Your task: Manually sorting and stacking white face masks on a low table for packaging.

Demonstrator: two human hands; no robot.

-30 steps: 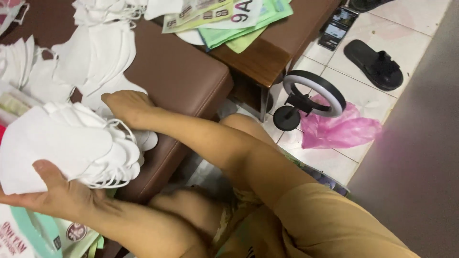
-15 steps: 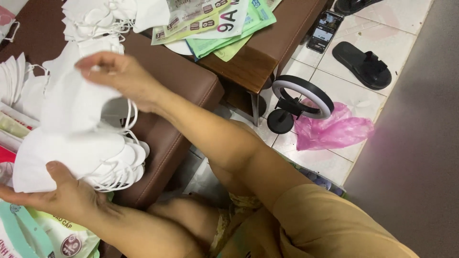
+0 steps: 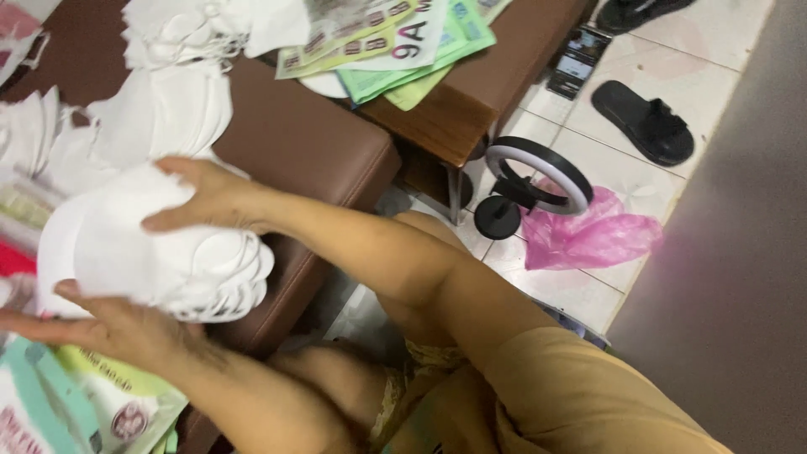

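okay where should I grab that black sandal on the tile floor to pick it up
Probably by the wide strap across the black sandal. It lies sole-down and flat on the tile floor, so the strap is the one raised part; come from above and hook fingers under it.
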